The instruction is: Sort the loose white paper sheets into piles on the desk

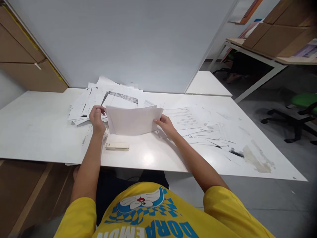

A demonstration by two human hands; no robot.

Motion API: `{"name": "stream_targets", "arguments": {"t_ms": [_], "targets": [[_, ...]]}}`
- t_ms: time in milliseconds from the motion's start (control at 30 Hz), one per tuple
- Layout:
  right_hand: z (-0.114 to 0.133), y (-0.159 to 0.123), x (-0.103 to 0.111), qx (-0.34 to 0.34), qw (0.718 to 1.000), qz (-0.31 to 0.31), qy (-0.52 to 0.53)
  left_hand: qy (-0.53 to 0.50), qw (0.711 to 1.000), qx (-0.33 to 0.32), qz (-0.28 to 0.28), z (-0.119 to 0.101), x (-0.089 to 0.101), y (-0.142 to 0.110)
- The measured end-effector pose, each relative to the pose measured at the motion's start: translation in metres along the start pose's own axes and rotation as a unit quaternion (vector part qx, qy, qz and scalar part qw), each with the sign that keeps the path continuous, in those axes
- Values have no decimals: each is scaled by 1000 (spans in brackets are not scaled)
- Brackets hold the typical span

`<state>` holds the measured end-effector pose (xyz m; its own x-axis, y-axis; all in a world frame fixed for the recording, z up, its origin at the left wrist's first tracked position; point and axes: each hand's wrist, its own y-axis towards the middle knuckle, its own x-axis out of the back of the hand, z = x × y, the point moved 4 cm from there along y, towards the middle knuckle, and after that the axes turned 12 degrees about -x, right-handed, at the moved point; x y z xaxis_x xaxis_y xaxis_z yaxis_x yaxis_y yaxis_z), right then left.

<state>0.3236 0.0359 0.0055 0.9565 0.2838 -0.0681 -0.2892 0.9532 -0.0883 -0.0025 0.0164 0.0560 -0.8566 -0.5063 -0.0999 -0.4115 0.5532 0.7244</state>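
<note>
Sheets [133,119] upright between both hands' fingers [98,109]

Both bare forearms extend forward from yellow short sleeves, over the near edge of the table, converging slightly. Left hand [97,116]: wrist straight, back of hand up, fingers curled inward in a pinch at the fingertips. Right hand [165,125]: forearm angled inward from the right, fingers closed in a thumb-over grip. Hands level with each other, well apart, about midway across the table's depth.
</note>
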Motion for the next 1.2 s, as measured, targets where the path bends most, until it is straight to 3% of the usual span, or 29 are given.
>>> {"name": "stream_targets", "arguments": {"t_ms": [133,367,567,800,1033,1200], "targets": [[-2,-6,-13,-8,1000,13,6,9,999,-18,-49,-5,7,-6],[-21,-8,-26,-65,997,5,35,52,998,-1,-20,-1,5,-21],[-17,-12,-27,-20,999,-7,49,88,993,-75,10,-7,9,-24],[-17,-23,-39,-32,997,-24,60,57,994,-88,8,-7,7,-24],[-14,-34,-46,-17,999,-30,20,51,996,-68,26,2,6,-27],[-13,-33,-46,-21,999,-20,20,-16,996,-3,88,7,4,-15]]}}
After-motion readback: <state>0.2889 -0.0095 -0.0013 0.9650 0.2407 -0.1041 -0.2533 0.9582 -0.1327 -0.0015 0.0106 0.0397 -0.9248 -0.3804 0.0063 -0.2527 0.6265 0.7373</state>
